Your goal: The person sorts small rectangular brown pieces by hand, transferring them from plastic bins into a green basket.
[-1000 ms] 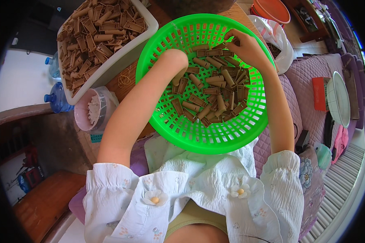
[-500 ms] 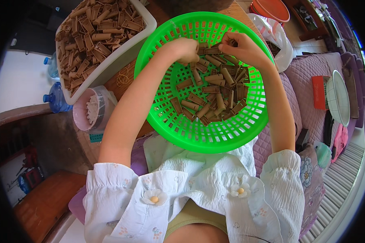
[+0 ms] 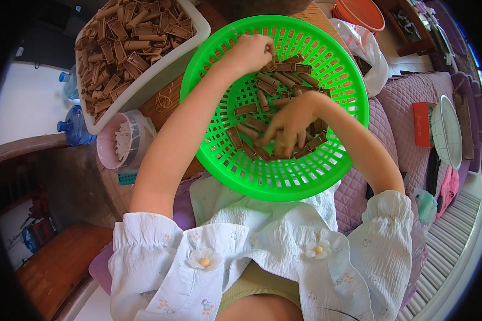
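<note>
A bright green plastic basket (image 3: 276, 193) with slotted sides sits in front of me. Inside lies a loose pile of small brown trough-shaped pieces (image 3: 246, 109), some showing their rounded backs and others their hollow sides. Over the basket's far left part is my left hand (image 3: 251, 53), fingers curled closed. Brown pieces show just below its fingertips, but what it grips is hidden. My right hand (image 3: 294, 120) reaches down over the middle of the pile, blurred by motion. Its fingers are spread and pointing down among the pieces, covering some of them.
A pale bin (image 3: 201, 33) heaped with similar brown pieces stands at the far left, on a wooden table (image 3: 171, 99). Beside it are a pinkish bucket (image 3: 106, 144) with white bits and blue water bottles (image 3: 79, 128). A quilted purple sofa (image 3: 412, 101) lies at the right.
My right hand has swung from the basket's far side toward me, onto the middle of the pile, its fingers spreading. My left hand has moved slightly away from me and to the right.
</note>
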### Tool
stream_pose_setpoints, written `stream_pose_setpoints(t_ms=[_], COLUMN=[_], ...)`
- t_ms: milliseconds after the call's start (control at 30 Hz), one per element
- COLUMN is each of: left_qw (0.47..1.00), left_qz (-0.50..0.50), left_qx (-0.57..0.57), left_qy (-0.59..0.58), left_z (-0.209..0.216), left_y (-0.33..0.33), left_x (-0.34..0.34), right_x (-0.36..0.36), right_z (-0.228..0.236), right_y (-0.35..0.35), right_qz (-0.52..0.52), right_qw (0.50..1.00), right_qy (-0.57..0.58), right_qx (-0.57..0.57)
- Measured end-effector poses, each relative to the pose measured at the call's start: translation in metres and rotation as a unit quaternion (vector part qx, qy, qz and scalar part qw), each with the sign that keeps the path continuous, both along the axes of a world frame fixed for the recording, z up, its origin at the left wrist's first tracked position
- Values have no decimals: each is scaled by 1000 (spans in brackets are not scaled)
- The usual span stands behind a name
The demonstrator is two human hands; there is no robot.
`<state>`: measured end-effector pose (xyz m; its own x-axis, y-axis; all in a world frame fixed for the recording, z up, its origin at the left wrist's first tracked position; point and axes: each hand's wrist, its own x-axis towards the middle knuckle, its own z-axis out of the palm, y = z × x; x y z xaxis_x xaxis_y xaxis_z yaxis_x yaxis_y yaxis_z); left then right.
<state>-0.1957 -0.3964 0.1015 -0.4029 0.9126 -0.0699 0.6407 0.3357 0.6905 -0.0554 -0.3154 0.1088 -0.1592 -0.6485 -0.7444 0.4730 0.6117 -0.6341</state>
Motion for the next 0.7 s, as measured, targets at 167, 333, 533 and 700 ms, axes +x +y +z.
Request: stream_pose_setpoints(t_ms=[167, 333, 533, 700], left_qw=[997, 992, 977, 968], left_qz=[30, 80, 85, 60], left_qx=[72, 87, 164, 191], left_qy=[15, -48, -104, -148], left_z=[4, 11, 6, 14], left_y=[2, 4, 7, 6], left_x=[2, -3, -8, -1], right_x=[-13, -11, -10, 0], right_z=[23, 40, 44, 41], right_y=[37, 50, 45, 41], right_qz=[-226, -367, -340, -209], right_qw=[926, 828, 767, 831], right_qy=[279, 384, 472, 470], right_qx=[119, 179, 272, 212])
